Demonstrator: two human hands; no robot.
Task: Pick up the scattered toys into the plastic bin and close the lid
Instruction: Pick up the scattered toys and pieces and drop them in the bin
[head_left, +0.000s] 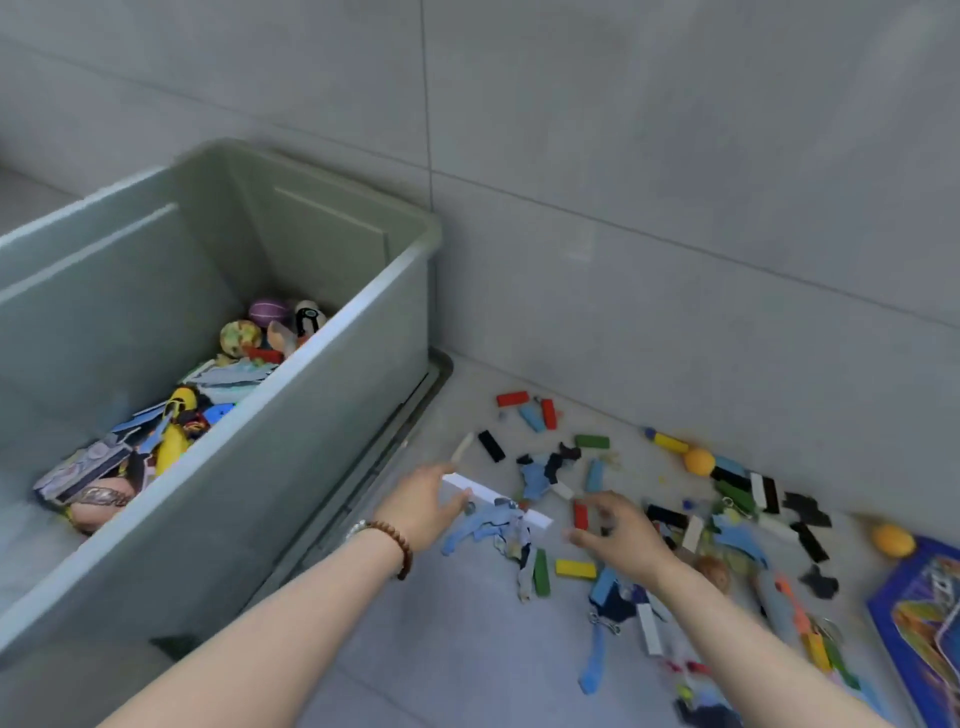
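Note:
A grey-green plastic bin stands open at the left, with balls, puzzle pieces and other toys inside. Scattered toys cover the floor to its right: coloured blocks, blue puzzle pieces, black and white pieces. My left hand pinches the end of a white strip just above the floor, beside the bin. My right hand hovers over the pile, thumb and fingers curled on either side of a small red block. A flat grey lid-like edge shows under the bin's right side.
A tiled wall runs behind the toys. Two orange balls lie near the wall. A blue picture box sits at the far right. Bare grey floor lies between my forearms.

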